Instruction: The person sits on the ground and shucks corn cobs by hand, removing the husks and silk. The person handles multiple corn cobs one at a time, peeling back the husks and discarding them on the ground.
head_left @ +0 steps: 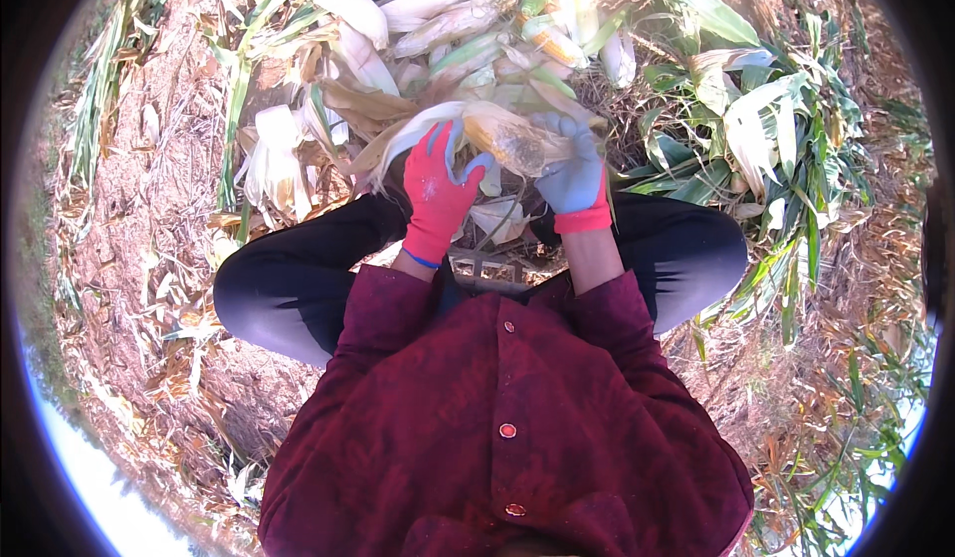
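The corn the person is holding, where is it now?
In the head view, the held ear of corn is above centre, between the left hand and right hand, below the heap of ears.

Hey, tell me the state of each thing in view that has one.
Left hand: gloved, open, at a pale husk
Right hand: gloved, closed on the held ear
Held ear: husk partly open
Yellow ear farther off: partly husked
Shirt: buttoned
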`<act>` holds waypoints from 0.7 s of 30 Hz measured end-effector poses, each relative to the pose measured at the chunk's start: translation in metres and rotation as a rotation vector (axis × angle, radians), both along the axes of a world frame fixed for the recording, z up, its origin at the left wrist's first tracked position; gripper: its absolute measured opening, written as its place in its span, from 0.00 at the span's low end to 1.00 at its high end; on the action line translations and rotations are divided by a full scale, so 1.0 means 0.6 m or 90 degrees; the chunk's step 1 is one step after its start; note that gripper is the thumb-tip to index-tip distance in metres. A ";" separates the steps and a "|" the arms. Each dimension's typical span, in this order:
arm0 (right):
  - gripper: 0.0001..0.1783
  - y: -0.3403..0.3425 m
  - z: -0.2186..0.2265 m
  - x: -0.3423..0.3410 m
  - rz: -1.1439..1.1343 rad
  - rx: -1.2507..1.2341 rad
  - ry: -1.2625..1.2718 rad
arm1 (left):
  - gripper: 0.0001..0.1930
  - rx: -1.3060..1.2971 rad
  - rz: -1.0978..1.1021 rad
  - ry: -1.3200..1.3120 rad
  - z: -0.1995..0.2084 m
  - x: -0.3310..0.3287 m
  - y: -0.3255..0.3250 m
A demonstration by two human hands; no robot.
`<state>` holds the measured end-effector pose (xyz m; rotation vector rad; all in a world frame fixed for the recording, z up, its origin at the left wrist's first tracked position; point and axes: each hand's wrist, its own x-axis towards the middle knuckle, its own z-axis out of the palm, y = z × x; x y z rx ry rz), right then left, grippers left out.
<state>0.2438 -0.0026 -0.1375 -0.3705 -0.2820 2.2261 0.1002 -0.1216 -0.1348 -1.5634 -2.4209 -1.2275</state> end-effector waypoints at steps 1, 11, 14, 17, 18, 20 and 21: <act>0.15 -0.004 0.005 -0.003 -0.017 -0.043 0.015 | 0.32 0.039 -0.028 -0.088 -0.006 0.006 0.003; 0.10 -0.031 -0.028 -0.001 0.098 -0.198 -0.011 | 0.36 0.273 -0.217 -0.769 0.015 0.023 0.020; 0.09 -0.053 -0.030 -0.004 0.126 -0.166 0.046 | 0.34 0.266 -0.169 -0.776 0.018 0.001 0.012; 0.21 -0.063 0.059 -0.016 0.186 -0.148 -0.199 | 0.22 0.332 -0.001 -0.881 0.050 -0.023 0.001; 0.25 -0.063 0.056 -0.021 0.170 -0.091 -0.157 | 0.21 0.376 0.017 -0.874 0.052 -0.039 -0.006; 0.27 -0.022 0.048 -0.010 0.143 -0.129 -0.084 | 0.19 0.488 0.084 -0.815 0.055 -0.076 -0.020; 0.27 0.009 0.006 0.011 0.073 -0.187 -0.020 | 0.17 0.549 0.123 -0.758 0.066 -0.094 -0.023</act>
